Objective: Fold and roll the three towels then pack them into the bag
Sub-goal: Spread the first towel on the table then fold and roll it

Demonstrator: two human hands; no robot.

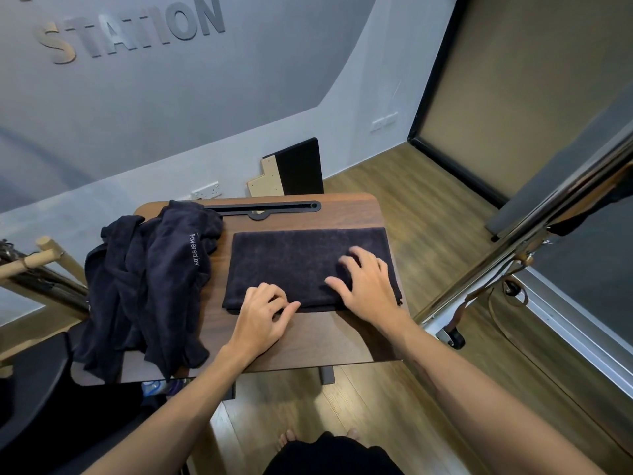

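A dark navy towel (294, 258) lies folded into a flat rectangle on the right half of the small wooden table (308, 341). My left hand (262, 311) rests at the towel's near edge with the fingertips curled onto the cloth. My right hand (368, 282) lies spread flat on the towel's right part, fingers apart. A heap of more dark towels (150, 286), one with white "Powered by" lettering, is piled loosely on the table's left side and hangs over its edge. No bag is visible.
A black slot bar (263, 207) runs along the table's far edge. A chrome pole (534, 234) slants close on the right. Wooden rods (30, 262) stand at the left. A black seat (34, 389) sits near left. A board (294, 169) leans on the wall.
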